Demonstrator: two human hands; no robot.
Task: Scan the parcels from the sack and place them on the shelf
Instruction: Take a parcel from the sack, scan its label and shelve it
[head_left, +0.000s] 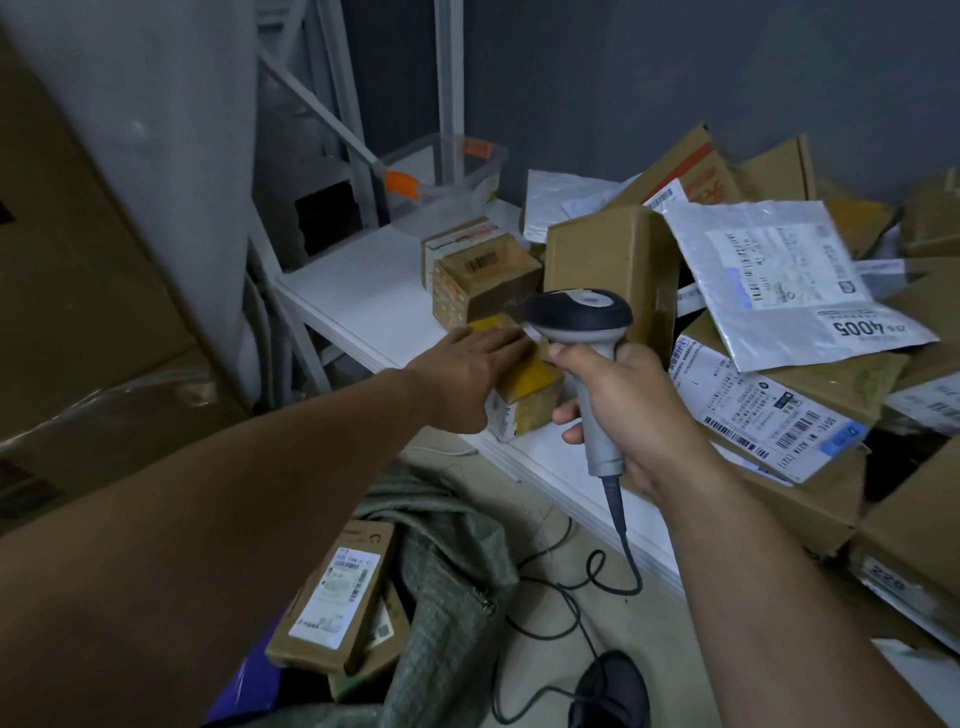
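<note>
My left hand (470, 376) lies flat with straight fingers on a small cardboard parcel with yellow tape (530, 395), which sits on the white shelf (358, 296) near its front edge. My right hand (623, 415) grips the grey handle of a barcode scanner (582, 317), whose dark head hangs just above and right of that parcel. Its black cable (618, 525) drops toward the floor. Below, a green woven sack (452, 571) lies open with a labelled brown box (337, 597) at its mouth.
Many cardboard boxes and grey mailer bags (779, 280) are piled on the shelf's right side. Two small boxes (483, 275) stand behind the yellow-taped parcel. A clear plastic bin (447, 171) sits at the back. A large carton (78, 291) leans at the left.
</note>
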